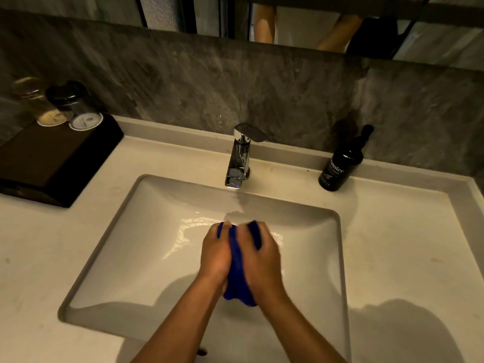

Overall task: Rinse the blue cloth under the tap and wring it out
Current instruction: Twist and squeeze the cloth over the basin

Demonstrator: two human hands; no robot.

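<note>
Fingers (218, 233) of left hand (216, 254), right hand (259, 255), clenched round blue cloth (237, 273)

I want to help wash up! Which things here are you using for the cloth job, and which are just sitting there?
For the job: cloth, squeezed in the left hand and right hand; tap; sink.

Just sitting there: soap bottle, two glasses, dark box.
</note>
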